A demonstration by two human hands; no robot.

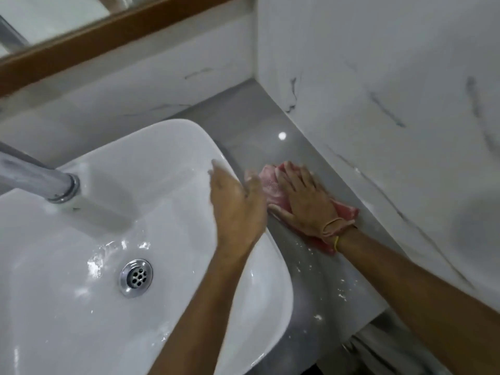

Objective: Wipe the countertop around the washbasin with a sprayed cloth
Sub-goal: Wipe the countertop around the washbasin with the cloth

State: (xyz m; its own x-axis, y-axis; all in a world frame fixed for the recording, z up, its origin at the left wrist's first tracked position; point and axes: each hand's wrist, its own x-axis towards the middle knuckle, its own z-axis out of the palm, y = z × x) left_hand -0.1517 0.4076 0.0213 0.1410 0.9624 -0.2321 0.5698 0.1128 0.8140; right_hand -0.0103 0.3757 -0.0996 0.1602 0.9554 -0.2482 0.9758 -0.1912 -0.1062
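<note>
A pink cloth (273, 186) lies flat on the grey countertop (254, 125) to the right of the white washbasin (167, 147). My right hand (305, 201) presses down on the cloth with fingers spread, close to the marble side wall. My left hand (235, 204) rests on the basin's right rim, fingers apart, holding nothing. Water drops and white specks lie on the counter strip in front of the cloth, beneath my right forearm.
A chrome tap (40, 177) reaches over the wet basin from the left, above the chrome drain (136, 277). White marble walls (378, 77) close the counter at the back and right. A wood-framed mirror (113, 28) hangs above. The counter's front edge (359, 326) drops off at lower right.
</note>
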